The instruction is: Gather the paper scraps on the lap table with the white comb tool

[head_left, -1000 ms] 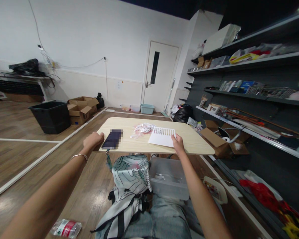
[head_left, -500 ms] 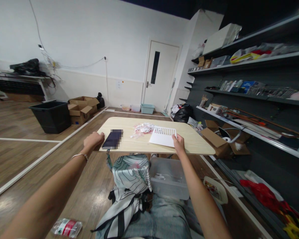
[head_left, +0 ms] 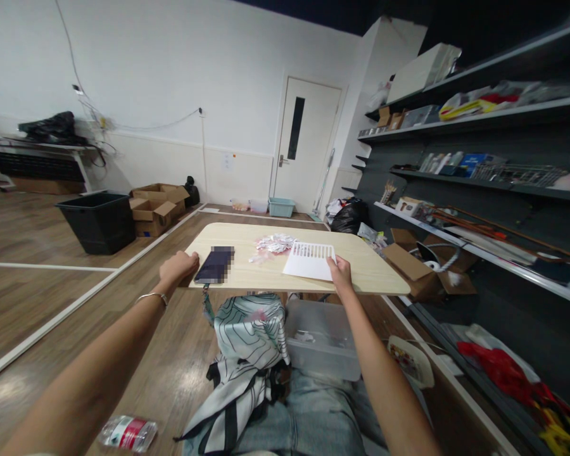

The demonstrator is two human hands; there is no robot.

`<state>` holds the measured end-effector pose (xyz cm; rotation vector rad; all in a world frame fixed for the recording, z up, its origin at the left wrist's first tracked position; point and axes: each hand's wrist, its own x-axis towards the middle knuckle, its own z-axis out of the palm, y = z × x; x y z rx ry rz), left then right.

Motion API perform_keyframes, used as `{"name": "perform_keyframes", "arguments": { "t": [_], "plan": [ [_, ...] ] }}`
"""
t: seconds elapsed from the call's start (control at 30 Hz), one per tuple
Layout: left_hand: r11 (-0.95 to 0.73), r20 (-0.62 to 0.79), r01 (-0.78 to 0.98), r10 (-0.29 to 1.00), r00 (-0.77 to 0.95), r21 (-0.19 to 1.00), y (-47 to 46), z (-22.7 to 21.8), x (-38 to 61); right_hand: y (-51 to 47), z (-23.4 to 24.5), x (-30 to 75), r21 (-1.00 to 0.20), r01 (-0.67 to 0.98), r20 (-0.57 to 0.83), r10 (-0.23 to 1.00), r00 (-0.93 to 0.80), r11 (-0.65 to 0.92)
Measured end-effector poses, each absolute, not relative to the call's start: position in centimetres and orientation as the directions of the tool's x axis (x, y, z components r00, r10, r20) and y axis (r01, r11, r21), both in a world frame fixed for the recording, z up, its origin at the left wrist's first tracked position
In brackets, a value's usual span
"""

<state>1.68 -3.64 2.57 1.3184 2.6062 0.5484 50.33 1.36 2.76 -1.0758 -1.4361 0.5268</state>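
A light wooden table (head_left: 370,269) stands in front of me. My left hand (head_left: 177,266) is closed round its near left edge, beside a dark phone (head_left: 214,265). My right hand (head_left: 341,272) grips the table's near edge on the right, with its fingers resting at the corner of a white sheet (head_left: 310,261) printed with a row of bars. Behind the sheet lies a heap of small white and pink paper bits (head_left: 274,244).
A patterned bag (head_left: 247,342) and a clear plastic bin (head_left: 320,339) sit under the table by my knees. A water bottle (head_left: 127,433) lies on the floor at left. Cardboard boxes (head_left: 154,209) and a black bin (head_left: 97,221) stand further left; shelves (head_left: 479,183) run along the right.
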Motion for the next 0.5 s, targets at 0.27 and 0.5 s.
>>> {"name": "perform_keyframes", "arguments": {
  "t": [0.27,0.5],
  "plan": [
    [0.537,0.003,0.741,0.809,-0.588,0.403,-3.52,2.55,1.53,1.13,2.95,50.12,-0.842,0.269,0.499,0.865,0.057,0.468],
    [0.538,0.011,0.734,0.804,-0.595,0.414,-3.69,2.66,1.66,1.09,3.01,49.93,-0.857,0.222,0.473,0.881,-0.020,0.465]
  ]
}}
